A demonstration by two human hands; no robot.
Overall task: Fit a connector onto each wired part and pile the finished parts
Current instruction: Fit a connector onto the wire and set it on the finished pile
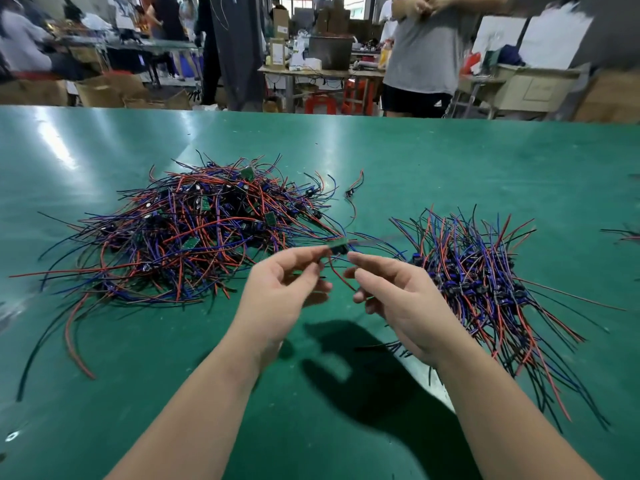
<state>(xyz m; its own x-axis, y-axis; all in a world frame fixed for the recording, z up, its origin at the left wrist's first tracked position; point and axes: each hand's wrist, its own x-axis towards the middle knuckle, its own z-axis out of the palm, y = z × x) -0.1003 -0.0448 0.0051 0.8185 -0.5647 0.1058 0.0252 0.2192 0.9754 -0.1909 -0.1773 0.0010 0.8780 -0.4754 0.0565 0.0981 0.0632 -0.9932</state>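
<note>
Wired part [337, 244]: we are holding it in the air over the middle of the tabletop, between the two heaps. It is a small green board with a black piece beneath, and red, blue and black leads are trailing off to the right and downward.
Left hand [287, 289]: we are pinching the part's left end between thumb and forefinger, with the other fingers curling loosely underneath.
Right hand [398, 292]: we are resting its forefinger tip against the part's right end, thumb just below, remaining fingers curled. We cannot tell whether it is gripping anything.
Tangled heap [180, 233]: lying left of the middle, with small green boards showing among crossed red, blue and black leads.
Neater pile [485, 271]: lying toward the right edge, with blue-bodied parts bunching at its centre and leads fanning outward.
Stray piece [352, 192]: lying alone between the heaps, nearer the far edge.
Tabletop [450, 161]: green and shining, catching our hands' shadow toward the near edge.
Person in a grey shirt [422, 46]: standing beyond the far edge, right of the middle.
Cardboard boxes [104, 90]: sitting beyond the far-left corner.
</note>
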